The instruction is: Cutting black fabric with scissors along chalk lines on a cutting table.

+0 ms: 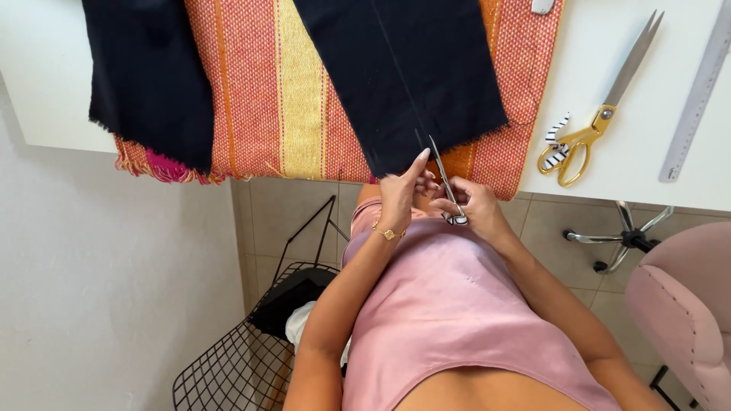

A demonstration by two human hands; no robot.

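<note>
Wire basket: a black wire-mesh basket point(236, 358) stands on the tiled floor at the person's left, nearest the camera. It holds dark cloth and a piece of white cloth; nothing more of its contents can be made out.

Left hand: the left hand point(401, 194), with a thin gold chain bracelet point(388, 233) at the wrist, has its fingers drawn together and the fingertips laid on the frayed lower edge of the dark navy trouser leg point(403, 76). Judged purpose: to pin or steady the hem where the blades meet it.

Right hand: the right hand point(470, 207) is curled round the handle of a pair of small slim steel scissors point(443, 179), whose handle is bound in black-and-white striped cloth. The blade tips point up and away, touching the hem edge beside the centre seam.

Work piece: the trouser leg lies flat on an orange, red and yellow striped woven cloth point(297, 99) with a fringed edge. The hem comes near the tabletop's front edge, within reach of both hands. A second dark navy trouser leg point(148, 76) lies to the left, its raw edge also frayed.

Tabletop: the white tabletop point(609, 46) carries, well apart to the right, large gold-handled steel shears point(601, 110) with a striped ribbon on the handle, and a long grey metal ruler point(697, 95). Both lie clear of the cloth, untouched.

Surroundings: a pink upholstered chair point(685, 304) stands at the right.
</note>
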